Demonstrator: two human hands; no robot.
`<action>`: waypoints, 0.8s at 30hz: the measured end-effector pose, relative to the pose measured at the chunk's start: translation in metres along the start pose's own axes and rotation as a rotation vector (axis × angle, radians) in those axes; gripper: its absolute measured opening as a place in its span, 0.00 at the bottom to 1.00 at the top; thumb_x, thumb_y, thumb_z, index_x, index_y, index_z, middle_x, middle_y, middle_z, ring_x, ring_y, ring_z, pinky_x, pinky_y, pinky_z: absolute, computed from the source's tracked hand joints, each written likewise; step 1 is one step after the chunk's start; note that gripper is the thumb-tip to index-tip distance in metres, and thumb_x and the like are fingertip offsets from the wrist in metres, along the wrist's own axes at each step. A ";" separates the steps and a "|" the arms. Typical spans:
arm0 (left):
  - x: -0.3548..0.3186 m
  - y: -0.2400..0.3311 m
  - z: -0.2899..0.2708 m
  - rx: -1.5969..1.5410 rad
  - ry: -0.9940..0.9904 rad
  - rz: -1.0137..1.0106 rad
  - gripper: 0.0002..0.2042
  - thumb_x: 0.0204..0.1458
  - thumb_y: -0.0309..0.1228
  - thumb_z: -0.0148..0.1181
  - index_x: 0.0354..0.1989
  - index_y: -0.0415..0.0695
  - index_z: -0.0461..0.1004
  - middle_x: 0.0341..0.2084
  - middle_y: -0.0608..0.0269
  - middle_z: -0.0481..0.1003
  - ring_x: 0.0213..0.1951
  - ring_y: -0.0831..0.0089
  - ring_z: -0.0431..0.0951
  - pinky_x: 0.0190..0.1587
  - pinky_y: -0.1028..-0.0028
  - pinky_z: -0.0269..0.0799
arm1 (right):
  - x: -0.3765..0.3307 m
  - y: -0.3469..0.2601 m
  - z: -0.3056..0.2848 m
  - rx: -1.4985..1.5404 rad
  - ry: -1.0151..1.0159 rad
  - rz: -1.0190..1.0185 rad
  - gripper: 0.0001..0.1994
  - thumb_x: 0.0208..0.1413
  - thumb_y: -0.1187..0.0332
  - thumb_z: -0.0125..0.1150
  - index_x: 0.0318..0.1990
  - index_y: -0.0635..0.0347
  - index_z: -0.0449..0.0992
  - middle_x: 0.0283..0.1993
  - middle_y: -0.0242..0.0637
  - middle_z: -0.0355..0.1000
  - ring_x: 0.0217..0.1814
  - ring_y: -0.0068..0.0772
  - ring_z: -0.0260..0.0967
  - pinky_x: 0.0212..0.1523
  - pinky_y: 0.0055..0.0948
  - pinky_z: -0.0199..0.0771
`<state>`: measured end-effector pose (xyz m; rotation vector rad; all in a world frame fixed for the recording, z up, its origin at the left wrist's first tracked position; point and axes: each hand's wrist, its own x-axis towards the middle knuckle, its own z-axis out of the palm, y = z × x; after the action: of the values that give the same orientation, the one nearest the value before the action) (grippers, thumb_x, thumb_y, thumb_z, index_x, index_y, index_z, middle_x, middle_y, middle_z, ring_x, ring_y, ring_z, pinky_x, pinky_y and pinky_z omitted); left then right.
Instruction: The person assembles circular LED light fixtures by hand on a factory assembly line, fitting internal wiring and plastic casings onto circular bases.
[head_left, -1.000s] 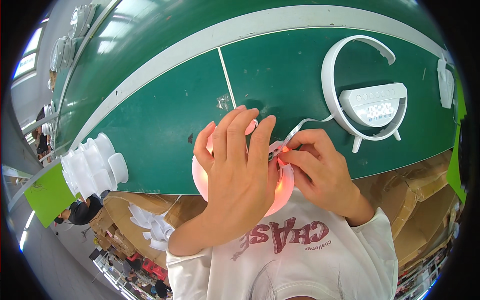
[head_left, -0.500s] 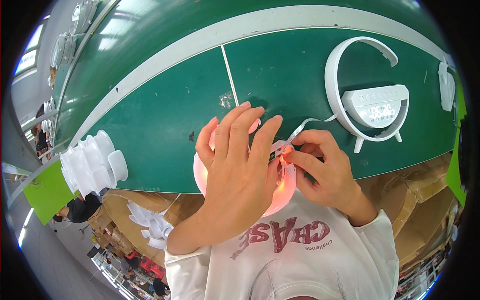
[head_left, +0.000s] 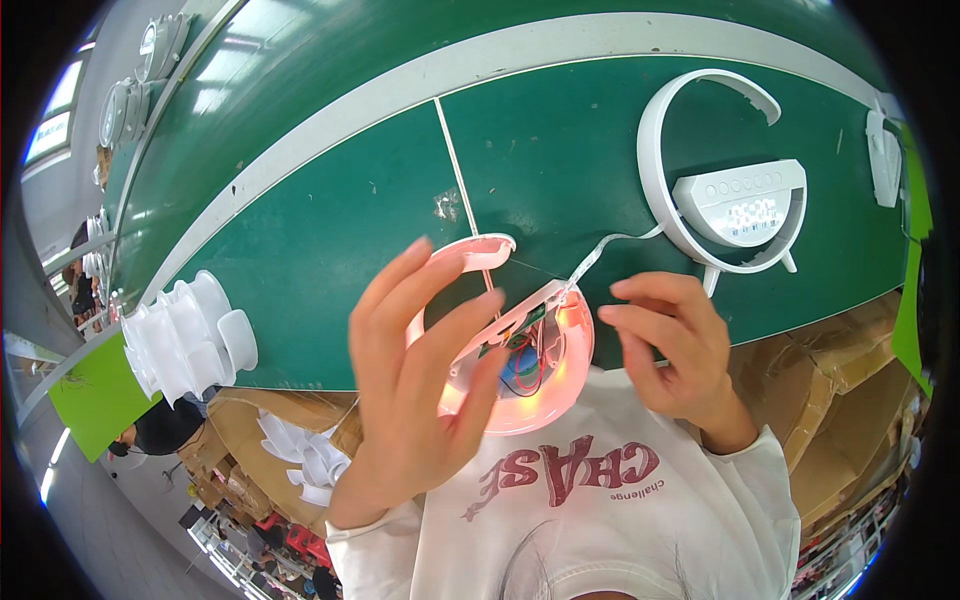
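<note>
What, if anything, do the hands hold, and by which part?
Nothing visibly: the right hand is empty; the left hand, open over the lamp, shows no grip.

Bare hands (head_left: pixel 408 385) by a glowing ring-shaped housing (head_left: pixel 574 370), exposed wires (head_left: pixel 530 376), white clock (head_left: pixel 745 212), green table (head_left: pixel 320 325)

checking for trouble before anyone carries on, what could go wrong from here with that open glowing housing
The pale ribbon runs from the glowing housing to the white lamp, so moving either could strain it. Red wires lie exposed inside the housing, near the left hand, and might snag. The housing also appears to reach past the near edge of the table, so it could tip if bumped.
</note>
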<state>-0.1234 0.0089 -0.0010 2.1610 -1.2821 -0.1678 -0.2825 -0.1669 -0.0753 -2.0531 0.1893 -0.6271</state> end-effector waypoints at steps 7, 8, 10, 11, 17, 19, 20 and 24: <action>-0.044 0.006 0.003 0.074 -0.062 0.153 0.16 0.41 0.25 0.73 0.42 0.46 0.81 0.42 0.63 0.77 0.39 0.66 0.76 0.38 0.68 0.69 | -0.015 -0.007 0.001 0.021 0.045 0.081 0.17 0.43 0.87 0.61 0.43 0.63 0.80 0.43 0.42 0.75 0.27 0.30 0.73 0.25 0.24 0.71; -0.048 0.005 0.008 0.093 -0.025 0.207 0.18 0.39 0.26 0.75 0.41 0.45 0.80 0.40 0.64 0.77 0.36 0.66 0.75 0.36 0.68 0.67 | -0.016 -0.008 0.003 0.035 0.049 0.084 0.16 0.44 0.87 0.61 0.42 0.64 0.80 0.42 0.42 0.75 0.27 0.30 0.72 0.24 0.24 0.70; -0.051 0.005 0.012 0.135 0.020 0.278 0.19 0.35 0.28 0.78 0.40 0.45 0.80 0.38 0.66 0.75 0.32 0.68 0.73 0.32 0.69 0.65 | -0.014 -0.007 0.007 0.010 0.039 0.071 0.16 0.44 0.87 0.61 0.42 0.64 0.80 0.41 0.41 0.76 0.25 0.29 0.71 0.23 0.24 0.69; -0.053 0.004 0.014 0.135 0.023 0.277 0.19 0.35 0.28 0.78 0.40 0.45 0.80 0.38 0.66 0.75 0.32 0.68 0.73 0.32 0.69 0.65 | -0.014 -0.005 0.008 -0.013 0.032 0.060 0.15 0.45 0.87 0.62 0.42 0.64 0.80 0.39 0.40 0.76 0.24 0.28 0.70 0.22 0.24 0.68; -0.050 0.006 0.018 0.225 0.019 0.316 0.18 0.42 0.28 0.67 0.46 0.46 0.81 0.37 0.65 0.76 0.33 0.71 0.75 0.33 0.71 0.67 | -0.014 -0.004 0.013 -0.050 0.038 0.051 0.14 0.46 0.86 0.62 0.41 0.65 0.79 0.37 0.38 0.76 0.20 0.25 0.67 0.19 0.23 0.65; -0.043 0.007 0.018 0.286 -0.050 0.360 0.20 0.41 0.27 0.65 0.48 0.44 0.81 0.37 0.64 0.75 0.32 0.72 0.74 0.32 0.72 0.66 | -0.014 -0.004 0.013 -0.061 0.036 0.045 0.14 0.46 0.86 0.62 0.41 0.65 0.79 0.37 0.38 0.76 0.20 0.24 0.67 0.19 0.23 0.64; -0.041 0.006 0.020 0.285 -0.047 0.359 0.20 0.41 0.27 0.65 0.48 0.44 0.81 0.37 0.64 0.75 0.32 0.72 0.74 0.32 0.72 0.66 | -0.014 -0.003 0.013 -0.070 0.039 0.043 0.14 0.46 0.86 0.62 0.41 0.65 0.79 0.37 0.38 0.76 0.20 0.24 0.67 0.19 0.22 0.64; -0.042 0.002 0.023 0.312 -0.033 0.326 0.18 0.42 0.27 0.67 0.46 0.41 0.81 0.36 0.64 0.74 0.31 0.71 0.72 0.31 0.72 0.63 | -0.014 -0.004 0.015 -0.082 0.045 0.043 0.14 0.45 0.86 0.63 0.41 0.65 0.79 0.36 0.38 0.76 0.21 0.26 0.68 0.19 0.23 0.64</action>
<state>-0.1563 0.0333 -0.0265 2.1648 -1.7545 0.1395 -0.2871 -0.1485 -0.0833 -2.1094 0.2885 -0.6485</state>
